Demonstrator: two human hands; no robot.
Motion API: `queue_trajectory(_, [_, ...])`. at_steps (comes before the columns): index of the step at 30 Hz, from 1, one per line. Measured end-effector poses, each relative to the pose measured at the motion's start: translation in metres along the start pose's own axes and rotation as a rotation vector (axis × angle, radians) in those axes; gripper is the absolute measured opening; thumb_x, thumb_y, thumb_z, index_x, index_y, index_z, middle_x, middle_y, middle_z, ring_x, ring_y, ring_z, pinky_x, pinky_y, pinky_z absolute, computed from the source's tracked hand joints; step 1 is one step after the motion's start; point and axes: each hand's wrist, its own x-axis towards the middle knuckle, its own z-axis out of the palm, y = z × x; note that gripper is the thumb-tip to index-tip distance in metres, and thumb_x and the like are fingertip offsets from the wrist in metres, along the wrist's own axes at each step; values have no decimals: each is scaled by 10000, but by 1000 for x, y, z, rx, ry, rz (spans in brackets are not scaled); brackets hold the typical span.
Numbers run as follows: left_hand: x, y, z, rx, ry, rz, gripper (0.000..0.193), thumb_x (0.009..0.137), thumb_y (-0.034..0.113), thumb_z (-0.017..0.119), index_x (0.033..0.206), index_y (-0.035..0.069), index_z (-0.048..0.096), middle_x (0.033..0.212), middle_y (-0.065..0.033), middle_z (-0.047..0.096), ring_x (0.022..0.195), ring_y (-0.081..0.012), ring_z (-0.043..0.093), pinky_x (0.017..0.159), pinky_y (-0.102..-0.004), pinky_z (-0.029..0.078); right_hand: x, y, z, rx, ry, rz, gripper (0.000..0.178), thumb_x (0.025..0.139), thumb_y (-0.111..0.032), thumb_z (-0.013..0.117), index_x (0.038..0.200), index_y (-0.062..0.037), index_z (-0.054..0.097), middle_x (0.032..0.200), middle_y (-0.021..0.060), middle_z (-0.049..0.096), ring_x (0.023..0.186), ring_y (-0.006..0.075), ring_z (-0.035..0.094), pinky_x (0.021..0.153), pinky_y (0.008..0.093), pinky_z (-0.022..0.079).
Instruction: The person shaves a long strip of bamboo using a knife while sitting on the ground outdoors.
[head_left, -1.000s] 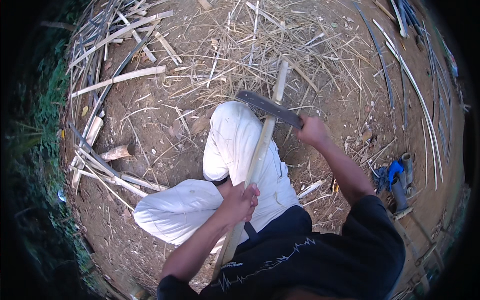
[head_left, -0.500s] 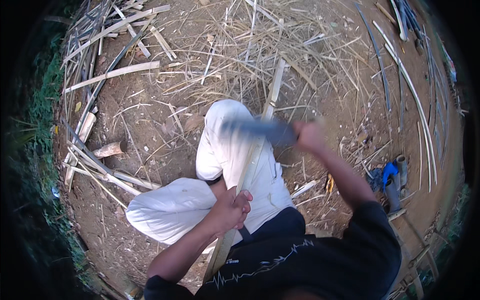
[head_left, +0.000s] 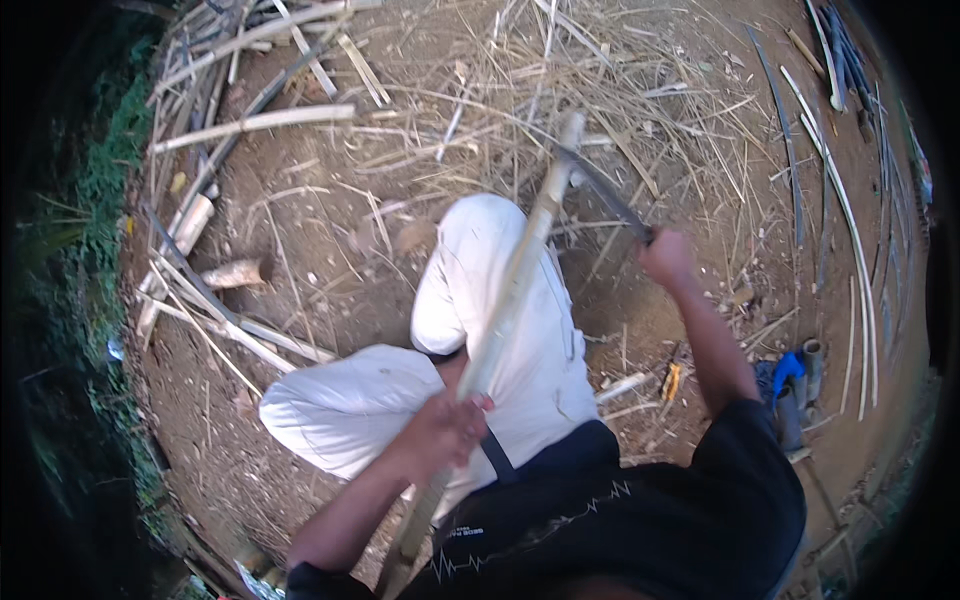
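**View from above: long pale strip [head_left: 517,275] laid over white trousers [head_left: 345,405], knife [head_left: 615,197] near its far end**

Closed in the left hand [head_left: 450,428]: the near part of the strip, with fingers wrapped around it and slightly blurred. From that grip, a slanting course upward over the thigh on the right and past the knee, to a far end in front of dry shavings [head_left: 560,80] on the brown ground [head_left: 335,240]. Lower down, a passage beside the black shirt [head_left: 640,515] to the bottom edge.

Clenched in the right hand [head_left: 668,257]: the handle of the knife, mostly hidden by the fist. Blade dark, aimed up and to the left, tip at the strip just short of its far end; actual contact between the two not possible to tell. Hands well apart, the right one farther from the body.

At upper left, a loose heap of split pieces [head_left: 250,122]; below it, a short log [head_left: 233,274] lying on its side. At right, long thin lengths [head_left: 848,215] on the ground, and nearer the body, a blue cloth [head_left: 789,368] beside grey tubes [head_left: 813,362].
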Motion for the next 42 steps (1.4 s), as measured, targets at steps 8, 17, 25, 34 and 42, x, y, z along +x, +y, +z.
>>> queue_trajectory(8, [11,1,0,-293,-143,-94,261,1039,314,473,1058,55,497,690,35,366,476,-50,307,393,-214,269,-93,-69,4,-9,42,-670,316,720,-261,713,950,-57,643,804,211,692,763,387,694,714,496,553])
queue_trajectory(17, [24,-5,11,-399,-198,-98,239,1030,314,500,1000,77,490,672,46,338,475,-51,304,389,-210,242,-66,-70,-22,-153,-60,-523,260,722,-234,719,892,-43,670,763,191,691,736,376,693,682,475,565])
queue_trajectory(25, [24,-6,1,-391,-207,-87,234,1024,315,515,984,86,494,672,46,348,474,-48,299,387,-208,239,-59,-70,-17,-231,-85,-510,269,751,-259,711,919,-51,678,758,181,692,748,356,701,690,466,564])
queue_trajectory(34, [6,-19,2,-361,-182,-121,254,1017,332,526,999,81,498,662,44,357,461,-44,312,380,-209,238,-9,-49,-1,150,-120,-239,295,679,-240,719,886,-50,628,733,184,680,723,383,690,721,460,562])
queue_trajectory(42, [10,-17,8,-486,-259,-151,251,1014,336,531,971,89,522,657,50,342,452,-33,295,368,-200,233,-58,-54,4,-22,-40,-473,283,648,-216,718,876,-72,635,734,169,674,678,378,677,645,477,549])
